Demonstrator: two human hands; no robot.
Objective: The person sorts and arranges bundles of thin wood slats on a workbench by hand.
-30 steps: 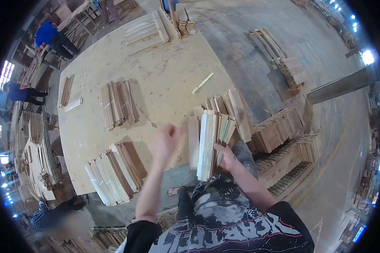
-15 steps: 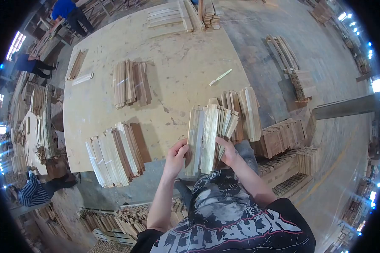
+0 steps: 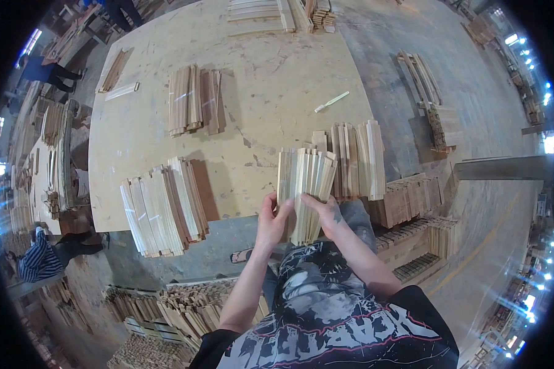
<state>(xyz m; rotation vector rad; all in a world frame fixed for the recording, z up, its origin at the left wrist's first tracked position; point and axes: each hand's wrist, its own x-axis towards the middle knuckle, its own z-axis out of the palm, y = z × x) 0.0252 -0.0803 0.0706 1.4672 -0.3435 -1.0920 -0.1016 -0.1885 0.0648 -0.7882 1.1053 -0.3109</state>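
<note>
A bundle of thin pale wood strips stands at the table's front edge, close to my body, with its strips side by side. My left hand grips the bundle's left side, thumb on the front. My right hand is wrapped round its right side, thumb across the strips. Just behind and to the right, more strips lie on the table, with a paler group beside them.
Strip stacks lie at the table's front left and middle left. A pale green-handled tool lies towards the right edge. Wood is piled on the floor at right. People are at the far left.
The strips in my hands have drawn together into a narrower bundle. My left hand has moved right, nearer my right hand. The view has shifted slightly.
</note>
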